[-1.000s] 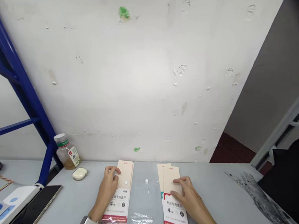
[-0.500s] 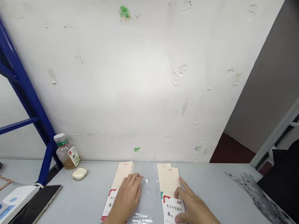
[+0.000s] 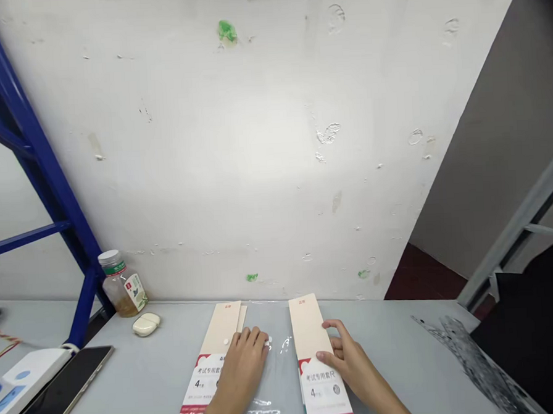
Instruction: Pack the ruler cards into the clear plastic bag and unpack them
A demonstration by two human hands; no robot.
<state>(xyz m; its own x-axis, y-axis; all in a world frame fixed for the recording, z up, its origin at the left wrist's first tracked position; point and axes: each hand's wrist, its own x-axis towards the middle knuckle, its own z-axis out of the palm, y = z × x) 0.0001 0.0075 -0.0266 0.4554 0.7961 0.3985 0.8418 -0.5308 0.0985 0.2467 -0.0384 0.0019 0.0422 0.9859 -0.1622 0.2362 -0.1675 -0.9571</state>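
My left hand (image 3: 243, 377), with a dark watch band at the wrist, lies with its fingers out over a clear plastic bag (image 3: 276, 371). Beneath and left of it is a cream ruler-set packet (image 3: 203, 384) with a white and red printed label; a second cream edge shows behind it. Another cream ruler-set packet (image 3: 323, 387) lies to the right, mostly covering more packaging under it. My right hand (image 3: 352, 357) grips this packet's right edge, thumb on top and fingers bent along the side; some fingertips are hidden.
At the left are a jar (image 3: 123, 286), a white earphone case (image 3: 146, 324), a phone (image 3: 66, 391) and a white power strip (image 3: 21, 384). A blue metal frame (image 3: 46, 151) rises beside them. The white wall (image 3: 274, 170) bounds the table's back.
The right packet has moved farther up the table and now covers the one behind it. My right hand's fingers have shifted along its edge. My left hand stays at nearly the same place.
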